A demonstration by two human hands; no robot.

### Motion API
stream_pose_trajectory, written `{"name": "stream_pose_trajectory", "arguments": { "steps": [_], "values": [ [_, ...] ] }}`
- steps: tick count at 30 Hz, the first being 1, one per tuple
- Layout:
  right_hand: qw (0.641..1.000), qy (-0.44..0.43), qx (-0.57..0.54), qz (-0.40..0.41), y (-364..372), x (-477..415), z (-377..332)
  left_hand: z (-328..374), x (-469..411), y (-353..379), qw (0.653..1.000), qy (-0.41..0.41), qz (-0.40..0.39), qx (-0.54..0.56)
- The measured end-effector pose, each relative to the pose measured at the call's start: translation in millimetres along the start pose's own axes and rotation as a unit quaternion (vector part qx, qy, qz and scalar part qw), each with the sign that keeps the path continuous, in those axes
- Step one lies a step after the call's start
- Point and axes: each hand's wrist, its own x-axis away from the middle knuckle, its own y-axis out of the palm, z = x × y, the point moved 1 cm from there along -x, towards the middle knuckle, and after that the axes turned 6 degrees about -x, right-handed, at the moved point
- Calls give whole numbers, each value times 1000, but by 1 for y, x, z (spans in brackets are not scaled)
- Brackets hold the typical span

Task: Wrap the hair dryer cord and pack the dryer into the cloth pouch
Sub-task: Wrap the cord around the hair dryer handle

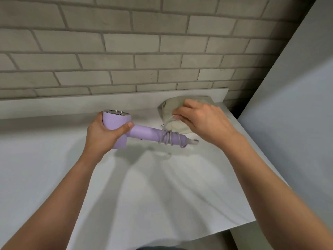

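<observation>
Lilac hair dryer (pixel 144 132) (grey cord (pixel 169 138)); beige pouch (pixel 168 107); grey-brick wall (pixel 126 51).

Head cam: fwd-down, close over table (pixel 162 186).

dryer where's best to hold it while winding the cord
Grip the dryer round its head, from the left, as the left hand does: the cord coils on the handle's far end, so this grip leaves the handle clear for the right hand.
</observation>
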Motion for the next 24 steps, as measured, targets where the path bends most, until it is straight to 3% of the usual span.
{"name": "stream_pose_trajectory", "arguments": {
  "steps": [5,11,24],
  "values": [
    [999,24,-40,10,5,-5,20,8,6,-7,996,6,-66,59],
    [976,45,-214,17,27,0,40,16,9,-12,986,24,-116,121],
    [913,149,-378,-16,54,29,44,33,9,-2,968,17,-122,219]
  ]
}}
